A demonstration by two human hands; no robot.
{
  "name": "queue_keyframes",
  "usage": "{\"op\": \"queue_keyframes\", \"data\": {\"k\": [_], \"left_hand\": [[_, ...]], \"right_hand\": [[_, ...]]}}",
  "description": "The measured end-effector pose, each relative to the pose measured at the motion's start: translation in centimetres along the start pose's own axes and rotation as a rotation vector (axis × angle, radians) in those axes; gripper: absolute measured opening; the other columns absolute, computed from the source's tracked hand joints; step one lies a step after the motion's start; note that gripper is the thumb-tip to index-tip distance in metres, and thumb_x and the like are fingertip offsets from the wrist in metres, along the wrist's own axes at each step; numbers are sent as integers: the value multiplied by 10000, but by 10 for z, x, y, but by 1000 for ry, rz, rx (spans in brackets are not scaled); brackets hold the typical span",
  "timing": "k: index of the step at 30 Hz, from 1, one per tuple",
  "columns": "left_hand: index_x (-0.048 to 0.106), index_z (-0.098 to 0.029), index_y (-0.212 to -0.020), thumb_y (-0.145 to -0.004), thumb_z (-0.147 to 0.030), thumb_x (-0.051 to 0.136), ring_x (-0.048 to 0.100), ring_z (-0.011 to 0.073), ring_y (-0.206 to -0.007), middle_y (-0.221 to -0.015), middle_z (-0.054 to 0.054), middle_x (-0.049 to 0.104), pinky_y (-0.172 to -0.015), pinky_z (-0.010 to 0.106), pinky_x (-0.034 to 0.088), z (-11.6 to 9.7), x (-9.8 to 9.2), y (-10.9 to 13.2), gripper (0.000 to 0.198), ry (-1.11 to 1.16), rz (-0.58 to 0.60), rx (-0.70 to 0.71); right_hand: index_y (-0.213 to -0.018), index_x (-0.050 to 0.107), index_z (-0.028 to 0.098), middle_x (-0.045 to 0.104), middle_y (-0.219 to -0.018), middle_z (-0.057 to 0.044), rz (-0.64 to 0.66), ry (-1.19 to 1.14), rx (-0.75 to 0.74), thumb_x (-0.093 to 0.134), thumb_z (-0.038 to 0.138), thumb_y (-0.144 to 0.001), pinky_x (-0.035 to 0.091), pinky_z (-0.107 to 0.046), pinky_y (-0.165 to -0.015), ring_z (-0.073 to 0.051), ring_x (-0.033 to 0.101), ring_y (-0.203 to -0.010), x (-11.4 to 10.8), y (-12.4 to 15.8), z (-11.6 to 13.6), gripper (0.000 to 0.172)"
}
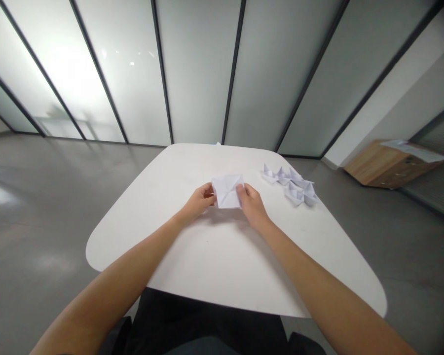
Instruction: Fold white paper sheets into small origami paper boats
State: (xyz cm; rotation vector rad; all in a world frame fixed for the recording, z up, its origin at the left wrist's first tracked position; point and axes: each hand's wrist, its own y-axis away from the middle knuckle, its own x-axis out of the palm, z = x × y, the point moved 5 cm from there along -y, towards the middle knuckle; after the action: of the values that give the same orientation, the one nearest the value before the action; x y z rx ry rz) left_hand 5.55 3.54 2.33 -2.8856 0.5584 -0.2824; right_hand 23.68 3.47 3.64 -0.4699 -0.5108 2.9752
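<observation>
A folded square of white paper (226, 191) stands slightly raised above the white table (222, 256), its diagonal creases meeting near the centre. My left hand (200, 201) grips its left edge, and my right hand (250, 203) grips its right edge, with thumbs on top. Part of the paper's edges is hidden behind my fingers. To the right of my right hand lies a small cluster of several folded white paper boats (290, 185), not touching either hand.
The rounded white table stands on a grey polished floor, with frosted glass panels in dark frames behind it. A wooden cabinet (392, 163) with papers on top stands at the far right. My dark-clothed lap shows below the table's near edge.
</observation>
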Motion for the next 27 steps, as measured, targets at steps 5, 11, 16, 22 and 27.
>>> {"op": "queue_keyframes", "data": {"k": [5, 11, 16, 22, 27], "left_hand": [[671, -125, -1223, -774, -336, 802, 687, 288, -1072, -1169, 145, 745, -951, 396, 536, -6, -1, -1, 513, -111, -62, 93], [651, -139, -1173, -849, -402, 717, 675, 219, -989, -1136, 110, 735, -864, 306, 527, -11, -12, -1, 423, -351, -192, 156], [667, -156, -1189, -882, -301, 640, 665, 198, -957, -1116, 75, 734, -811, 275, 519, -17, -18, 1, 341, -501, -305, 199], [699, -189, -1239, -860, -176, 584, 658, 231, -1097, -1222, 56, 735, -903, 297, 514, -22, -22, 3, 397, -580, -373, 195], [725, -204, -1216, -869, -194, 567, 684, 226, -997, -1114, 20, 767, -908, 313, 513, -24, -14, 5, 381, -614, -318, 175]], "right_hand": [[-836, 610, 219, 617, -761, -13, 118, -27, -23, 437, 680, -967, 490, -301, -660, -192, 564, -732, 15, 4, 2, 509], [-1006, 686, 213, 670, -742, -44, 291, -201, 185, 466, 819, -889, 580, -326, -552, -206, 636, -643, 28, 6, -12, 655], [-1223, 666, 203, 731, -948, -121, 215, -282, 250, 438, 835, -890, 624, -365, -588, -229, 685, -721, 24, 2, -22, 750], [-1556, 405, 259, 447, -1556, -194, 163, 40, -179, 599, 699, -897, 603, -453, -884, -325, 595, -1253, 7, 3, -4, 816], [-1601, 335, 243, 435, -1586, -175, 194, 355, -462, 725, 534, -865, 453, -531, -1118, -355, 483, -1405, 18, 17, 20, 882]]}}
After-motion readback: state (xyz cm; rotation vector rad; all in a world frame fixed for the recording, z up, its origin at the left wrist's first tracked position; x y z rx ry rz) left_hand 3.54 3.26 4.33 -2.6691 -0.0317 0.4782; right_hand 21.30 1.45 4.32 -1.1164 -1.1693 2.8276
